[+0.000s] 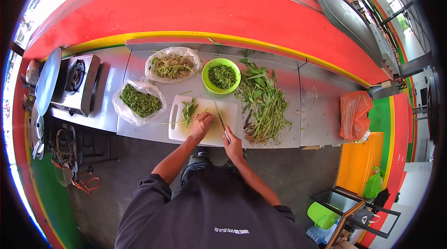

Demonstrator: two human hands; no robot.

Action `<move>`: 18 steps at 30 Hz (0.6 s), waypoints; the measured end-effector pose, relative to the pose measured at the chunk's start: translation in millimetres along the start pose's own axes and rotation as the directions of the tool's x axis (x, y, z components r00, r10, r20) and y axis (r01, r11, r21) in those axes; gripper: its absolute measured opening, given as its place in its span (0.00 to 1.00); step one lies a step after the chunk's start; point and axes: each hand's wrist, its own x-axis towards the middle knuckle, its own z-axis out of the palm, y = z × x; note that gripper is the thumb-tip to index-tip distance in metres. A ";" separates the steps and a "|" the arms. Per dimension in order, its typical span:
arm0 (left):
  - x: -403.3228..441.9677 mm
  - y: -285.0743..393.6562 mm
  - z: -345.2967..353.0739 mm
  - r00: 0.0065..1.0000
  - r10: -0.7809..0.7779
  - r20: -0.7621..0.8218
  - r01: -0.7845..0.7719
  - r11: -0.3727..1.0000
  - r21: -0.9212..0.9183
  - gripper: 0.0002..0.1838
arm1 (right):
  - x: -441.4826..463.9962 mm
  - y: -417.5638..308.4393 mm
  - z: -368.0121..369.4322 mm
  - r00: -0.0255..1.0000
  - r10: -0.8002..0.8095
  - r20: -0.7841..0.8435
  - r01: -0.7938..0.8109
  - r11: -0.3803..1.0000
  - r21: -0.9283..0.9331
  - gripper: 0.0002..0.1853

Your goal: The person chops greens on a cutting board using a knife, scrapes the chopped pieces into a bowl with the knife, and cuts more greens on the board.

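My left hand (201, 126) is closed over leafy greens (188, 110) on a white cutting board (178, 132). Leaves and a thin stem stick out to its left; what lies under the fingers is hidden. In my right hand (233, 147) is a kitchen knife (219, 114), its blade pointing away from me over the board, just right of my left fingers. Beyond the board stands a lime-green bowl (205, 81) of chopped greens (222, 76). A large heap of uncut leafy stems (265, 104) lies right of the board.
Left of the board are a plastic bag (160, 101) of chopped greens and another bag (150, 69) of root ends. A gas stove (77, 81) sits at the far left. An orange-red plastic bag (355, 115) rests at the right end. A red wall (186, 9) runs behind the metal counter (321, 123).
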 end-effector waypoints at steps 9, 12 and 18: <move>-2.3 -6.6 2.2 0.997 0.000 0.078 -0.008 0.995 0.098 0.10 | -15.5 1.3 -2.0 0.999 0.017 0.042 -0.015 1.000 -0.027 0.24; -1.0 -7.9 1.7 0.992 0.032 0.125 -0.050 0.989 0.141 0.12 | -9.2 3.5 3.0 0.999 0.010 0.040 -0.008 0.998 -0.055 0.24; 0.0 -8.5 1.0 0.987 0.036 0.157 -0.059 0.987 0.146 0.14 | -2.4 -4.2 2.7 1.000 -0.011 0.021 0.011 1.000 -0.014 0.24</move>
